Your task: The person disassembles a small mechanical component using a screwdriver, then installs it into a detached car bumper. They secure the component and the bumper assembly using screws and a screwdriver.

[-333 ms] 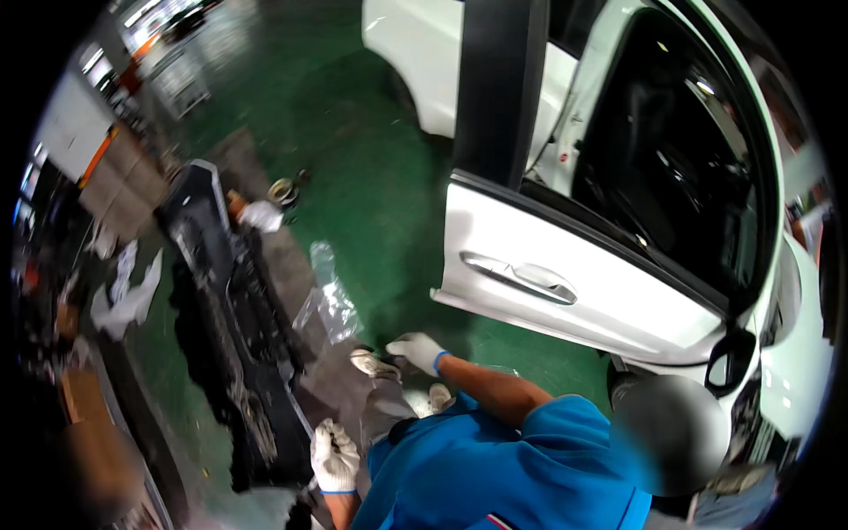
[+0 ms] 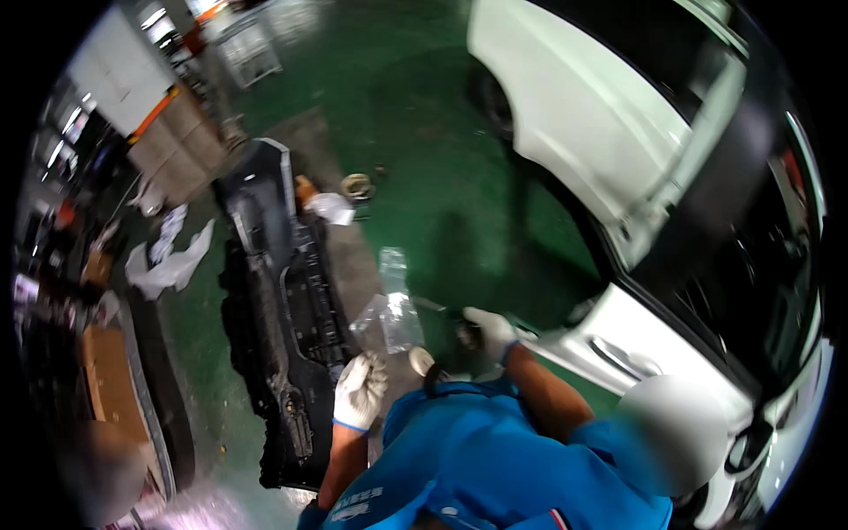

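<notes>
My left hand [image 2: 360, 393], in a white knit glove with a blue cuff, is closed with its fingers curled. Whatever it may hold is hidden. It is just right of a long black plastic car bumper [image 2: 305, 318] lying on the floor. My right hand [image 2: 492, 336], gloved the same way, is closed around something dark that I cannot make out, partly hidden and blurred. The lower edge of the open white car door [image 2: 609, 340] is to the right of this hand. A clear plastic bag [image 2: 399, 309] lies on the floor left of the right hand.
The white car [image 2: 574, 115] takes up the right side. Left of the bumper are white wrapping [image 2: 172, 265], a cardboard box [image 2: 115, 380] and a brown carton stack [image 2: 181, 146]. A roll of tape [image 2: 357, 185] and a white bag [image 2: 332, 208] lie on the floor beyond.
The view has turned, so the car and bumper sit further right. My right hand has come nearer the door's edge. The door now appears at a steeper angle. My left hand stays closed.
</notes>
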Tool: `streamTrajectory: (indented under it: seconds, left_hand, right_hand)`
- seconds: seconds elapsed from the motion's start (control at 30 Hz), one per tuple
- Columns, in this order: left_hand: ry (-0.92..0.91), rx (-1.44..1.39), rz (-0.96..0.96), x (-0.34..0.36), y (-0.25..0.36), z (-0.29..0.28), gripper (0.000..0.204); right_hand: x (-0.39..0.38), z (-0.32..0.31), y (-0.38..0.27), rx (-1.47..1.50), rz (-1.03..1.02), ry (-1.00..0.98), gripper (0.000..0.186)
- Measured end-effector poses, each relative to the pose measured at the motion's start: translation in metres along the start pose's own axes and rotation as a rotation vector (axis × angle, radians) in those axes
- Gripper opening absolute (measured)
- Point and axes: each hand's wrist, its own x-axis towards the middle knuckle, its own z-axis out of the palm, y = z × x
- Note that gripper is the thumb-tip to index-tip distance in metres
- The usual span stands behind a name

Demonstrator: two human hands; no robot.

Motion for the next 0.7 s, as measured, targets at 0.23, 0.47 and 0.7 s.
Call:
streamTrajectory:
  seconds: [0.23,0.47,0.7]
  left_hand:
    - [-0.022,0.046,0.053,0.090,0.111,0.002,0.023]
    - [-0.030,-0.219,0.046,0.168,0.113,0.026,0.017]
    - [0.337,-0.266,0.220,0.246,0.137,0.050,0.020]
  right_hand:
    - [0.084,0.005,-0.050,0.418,-0.182,-0.131,0.026]
    - [0.155,0.033,-0.137,0.291,-0.173,-0.107,0.039]
    - [0.283,0.097,-0.253,-0.417,-0.245,-0.060,0.033]
